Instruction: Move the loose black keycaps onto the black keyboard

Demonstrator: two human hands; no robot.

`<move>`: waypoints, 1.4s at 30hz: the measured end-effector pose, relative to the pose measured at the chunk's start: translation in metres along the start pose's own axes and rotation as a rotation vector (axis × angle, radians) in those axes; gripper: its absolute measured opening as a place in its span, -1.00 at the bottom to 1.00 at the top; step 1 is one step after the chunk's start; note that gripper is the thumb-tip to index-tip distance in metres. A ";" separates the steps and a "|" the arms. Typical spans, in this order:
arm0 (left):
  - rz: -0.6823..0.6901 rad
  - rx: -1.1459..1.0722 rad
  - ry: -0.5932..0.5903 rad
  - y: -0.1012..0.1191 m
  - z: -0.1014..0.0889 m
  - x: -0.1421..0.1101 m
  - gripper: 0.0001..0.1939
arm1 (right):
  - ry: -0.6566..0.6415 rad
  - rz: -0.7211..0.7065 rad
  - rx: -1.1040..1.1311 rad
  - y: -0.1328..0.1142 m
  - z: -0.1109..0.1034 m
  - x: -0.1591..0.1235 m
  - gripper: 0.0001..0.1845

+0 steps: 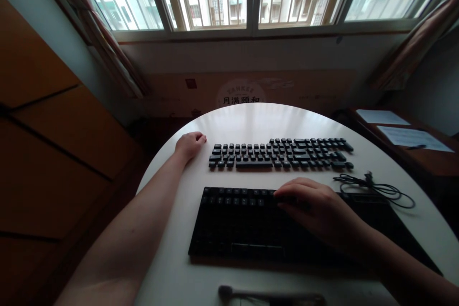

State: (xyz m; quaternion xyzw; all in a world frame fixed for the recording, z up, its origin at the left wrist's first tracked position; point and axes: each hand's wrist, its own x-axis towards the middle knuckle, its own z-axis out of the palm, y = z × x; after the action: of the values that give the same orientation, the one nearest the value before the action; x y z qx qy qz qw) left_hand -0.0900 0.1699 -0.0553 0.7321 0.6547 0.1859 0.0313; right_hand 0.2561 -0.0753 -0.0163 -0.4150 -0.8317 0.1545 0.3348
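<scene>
My left hand (191,145) rests on the white round table (186,229), left of the loose keycaps, with its fingers curled in and nothing seen in them. My right hand (310,203) is over the black keyboard (251,234), fingers pinched together at its upper rows. Whatever lies between those fingertips is hidden. Keycaps sit in the top two rows on the keyboard's left part; below them the body looks dark and bare. Behind the keyboard, many loose black keycaps (254,164) are laid out in keyboard order on the tabletop.
A coiled black cable (380,189) lies right of the keycaps. At the near edge is a blurred dark tool-like object (265,294). Papers (412,137) and a pen (416,147) lie on a brown desk at right. An orange cabinet (53,153) stands at left, below the window's level.
</scene>
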 end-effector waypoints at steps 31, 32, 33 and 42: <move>0.006 -0.068 -0.005 -0.002 0.000 -0.001 -0.66 | -0.068 0.027 -0.320 -0.007 0.026 0.001 -0.94; 0.004 -0.071 -0.006 -0.002 0.000 0.000 -0.66 | -0.070 0.016 -0.312 -0.007 0.025 0.001 -0.92; 0.003 -0.072 -0.007 -0.002 0.000 0.000 -0.66 | -0.072 0.002 -0.305 -0.007 0.025 0.001 -0.90; 0.002 -0.038 -0.006 -0.002 0.001 0.000 -0.68 | -0.017 -0.102 -0.289 -0.003 0.027 -0.002 -0.88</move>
State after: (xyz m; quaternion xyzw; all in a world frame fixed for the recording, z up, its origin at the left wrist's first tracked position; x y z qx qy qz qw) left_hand -0.0913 0.1708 -0.0569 0.7327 0.6500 0.1960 0.0468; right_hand 0.2367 -0.0778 -0.0357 -0.4147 -0.8681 0.0195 0.2722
